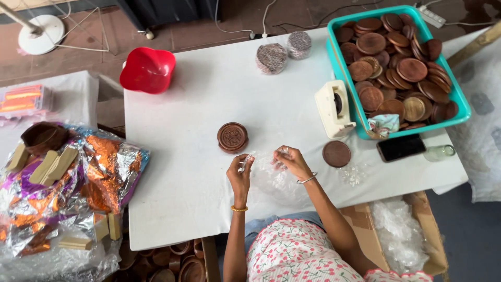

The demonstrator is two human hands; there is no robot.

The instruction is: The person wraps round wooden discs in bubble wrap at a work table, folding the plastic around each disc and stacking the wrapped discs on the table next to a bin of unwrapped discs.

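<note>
Both of my hands pinch the top edge of a clear plastic bag (pixel 276 180) that lies on the white table (pixel 182 172). My left hand (pixel 240 172) grips its left corner and my right hand (pixel 292 161) grips its right corner. A small stack of carved round wooden discs (pixel 232 137) stands just beyond my left hand. One plain round wooden disc (pixel 336 153) lies flat to the right of my right hand.
A teal crate (pixel 459 99) full of wooden discs sits at the far right, with a cream tape dispenser (pixel 334 108), a dark phone (pixel 401 147) and a small glass bottle (pixel 439 152) near it. Two wrapped disc stacks (pixel 271 57) and a red bowl (pixel 147 69) stand farther back. Foil sheets (pixel 99 177) lie left.
</note>
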